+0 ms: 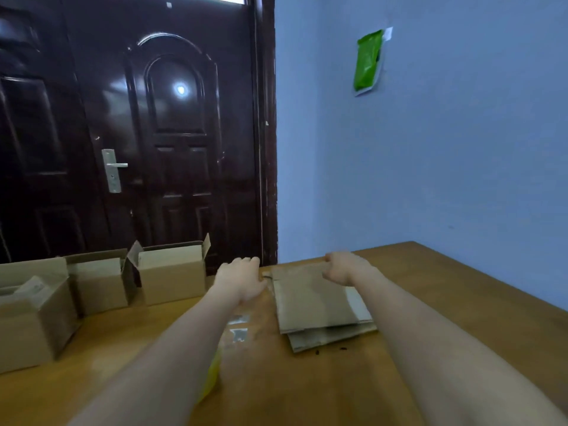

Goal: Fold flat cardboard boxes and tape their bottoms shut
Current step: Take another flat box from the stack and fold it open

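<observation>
Head view: you are reaching both hands, left hand [241, 276] and right hand [341, 267], to the flat stack's [316, 302] far edge; fingers curling, grip unclear.

My wooden table [445, 302] has three folded-up boxes [101, 281] on the left and a flat cardboard stack [316, 305] mid-table.

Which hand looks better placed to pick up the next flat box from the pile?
Probably the right hand: it hovers over the far edge of the flat boxes. The left hand sits beside the pile's left edge.
</observation>
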A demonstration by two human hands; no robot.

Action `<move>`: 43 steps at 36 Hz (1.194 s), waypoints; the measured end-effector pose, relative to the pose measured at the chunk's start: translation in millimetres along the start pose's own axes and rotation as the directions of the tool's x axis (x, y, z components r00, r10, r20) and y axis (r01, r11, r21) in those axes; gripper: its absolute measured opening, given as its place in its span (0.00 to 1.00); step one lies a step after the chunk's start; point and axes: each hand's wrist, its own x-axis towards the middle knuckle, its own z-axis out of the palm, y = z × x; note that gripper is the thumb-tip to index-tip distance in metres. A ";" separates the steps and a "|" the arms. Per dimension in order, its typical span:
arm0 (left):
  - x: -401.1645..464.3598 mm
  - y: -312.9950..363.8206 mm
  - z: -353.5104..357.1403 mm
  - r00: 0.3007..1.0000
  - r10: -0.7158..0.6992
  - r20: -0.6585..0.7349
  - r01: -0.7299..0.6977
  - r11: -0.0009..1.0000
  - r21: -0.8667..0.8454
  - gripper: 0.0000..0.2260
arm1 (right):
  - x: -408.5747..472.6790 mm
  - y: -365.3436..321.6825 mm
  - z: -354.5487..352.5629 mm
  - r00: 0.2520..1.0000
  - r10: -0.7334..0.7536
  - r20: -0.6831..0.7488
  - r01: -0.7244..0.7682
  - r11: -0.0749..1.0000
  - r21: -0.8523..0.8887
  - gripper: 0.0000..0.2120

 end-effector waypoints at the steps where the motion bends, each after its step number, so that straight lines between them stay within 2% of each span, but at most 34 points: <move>1: 3.0 5.8 4.7 1.000 -0.016 0.024 0.017 1.000 -0.025 0.19 | -0.7 9.4 3.1 1.000 0.026 0.006 -0.026 1.000 0.018 0.23; 5: 12.3 25.0 24.1 0.981 -0.097 0.170 0.127 0.977 -0.171 0.19 | -1.2 37.8 21.2 0.993 0.115 0.030 -0.119 0.982 0.148 0.26; 10: 17.2 41.0 49.4 0.932 -0.118 0.343 0.207 0.949 -0.236 0.22 | 3.8 57.9 41.0 0.967 0.230 0.113 -0.256 0.904 0.342 0.30; 15: 21.2 50.5 66.5 0.918 -0.143 0.370 0.264 0.917 -0.301 0.21 | 7.6 65.2 59.9 0.943 0.270 0.196 -0.331 0.839 0.433 0.31; 19: 24.2 55.4 66.4 0.925 -0.144 0.351 0.275 0.892 -0.358 0.17 | 11.8 61.9 70.2 0.943 0.246 0.222 -0.327 0.802 0.500 0.26; 21: 26.3 57.1 66.8 0.922 -0.178 0.343 0.322 0.845 -0.427 0.13 | 12.3 59.6 70.8 0.942 0.264 0.205 -0.333 0.784 0.524 0.23; 23: 27.0 57.8 67.4 0.914 -0.218 0.341 0.382 0.742 -0.551 0.09 | 13.7 58.5 69.6 0.941 0.290 0.176 -0.338 0.760 0.555 0.21; 24: 26.8 58.3 66.7 0.906 -0.244 0.346 0.417 0.658 -0.627 0.08 | 14.3 58.3 68.6 0.940 0.300 0.164 -0.338 0.746 0.574 0.20; 26: 25.8 58.8 60.8 0.881 -0.280 0.382 0.470 0.424 -0.774 0.08 | 16.4 57.7 65.8 0.936 0.324 0.139 -0.339 0.718 0.608 0.19; 28: 26.8 58.2 50.7 0.854 -0.304 0.423 0.492 0.208 -0.845 0.14 | 18.2 57.0 61.1 0.926 0.360 0.116 -0.343 0.669 0.659 0.20; 29: 27.8 57.0 45.5 0.850 -0.306 0.430 0.489 0.151 -0.859 0.16 | 19.2 56.4 58.8 0.919 0.381 0.104 -0.340 0.630 0.698 0.21; 31: 30.7 52.6 37.1 0.863 -0.298 0.408 0.454 0.105 -0.885 0.17 | 19.0 52.2 53.0 0.906 0.417 0.079 -0.317 0.541 0.779 0.23; 34: 30.7 44.4 24.6 0.898 -0.277 0.342 0.364 0.030 -0.931 0.18 | 19.1 44.1 47.5 0.890 0.453 0.042 -0.264 0.439 0.859 0.21; 38: 26.7 34.7 5.0 0.925 -0.252 0.283 0.269 -0.091 -0.959 0.18 | 15.7 30.0 45.2 0.878 0.478 0.000 -0.172 0.316 0.933 0.05; 40: 23.4 28.3 -4.8 0.945 -0.272 0.184 0.168 -0.084 -0.982 0.20 | 12.1 21.3 45.8 0.877 0.481 -0.001 -0.135 0.248 0.959 0.05; 43: 19.4 13.3 -20.1 0.956 -0.290 0.037 0.044 0.017 -0.999 0.23 | 2.4 5.1 47.2 0.905 0.424 0.042 -0.121 0.162 0.979 0.06</move>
